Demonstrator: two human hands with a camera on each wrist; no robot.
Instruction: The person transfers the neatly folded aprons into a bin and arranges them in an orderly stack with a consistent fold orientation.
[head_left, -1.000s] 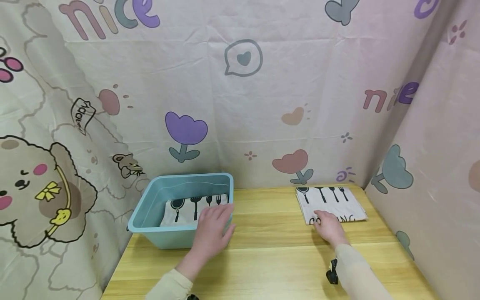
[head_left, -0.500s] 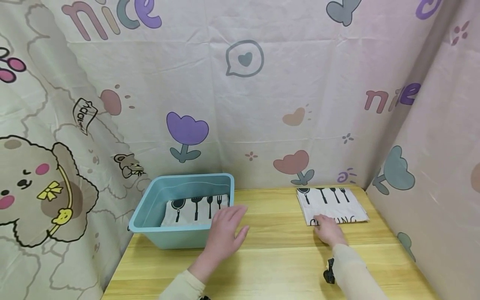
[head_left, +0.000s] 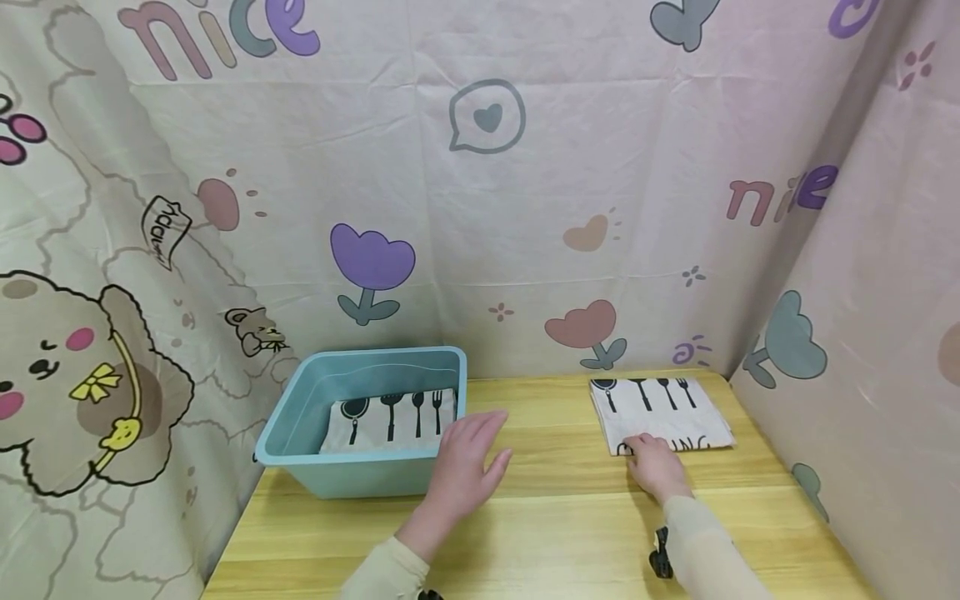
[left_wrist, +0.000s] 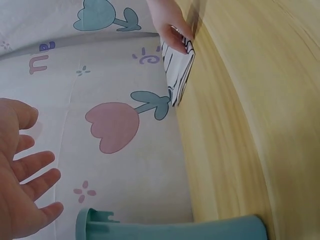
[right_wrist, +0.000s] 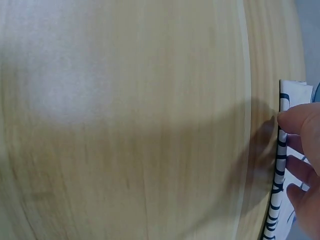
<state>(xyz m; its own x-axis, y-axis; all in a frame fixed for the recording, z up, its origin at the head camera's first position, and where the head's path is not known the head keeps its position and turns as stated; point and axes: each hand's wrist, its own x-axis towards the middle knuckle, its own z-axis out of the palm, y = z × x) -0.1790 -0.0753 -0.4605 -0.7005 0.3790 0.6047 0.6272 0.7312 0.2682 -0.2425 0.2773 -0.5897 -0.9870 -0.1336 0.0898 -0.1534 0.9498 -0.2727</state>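
Observation:
A folded white dish towel (head_left: 654, 410) printed with black kitchen utensils lies at the right of the wooden table. At its near left edge my right hand (head_left: 658, 467) pinches it. The right wrist view has the thumb (right_wrist: 292, 119) against the towel's folded edge (right_wrist: 276, 192), with curled fingers on its top. My left hand (head_left: 467, 467) hovers beside the near right corner of a blue-green plastic bin (head_left: 352, 477), fingers spread and holding nothing. Inside the bin lies a second folded dish towel (head_left: 408, 421) with the same print.
The wooden tabletop (head_left: 555, 533) spans the space between bin and towel. Behind it hangs a printed cloth (head_left: 487, 217), and another cloth wall (head_left: 885, 350) closes off the right side.
My left hand has drifted right, away from over the bin's near right corner. The towel under my right hand has slid slightly toward me.

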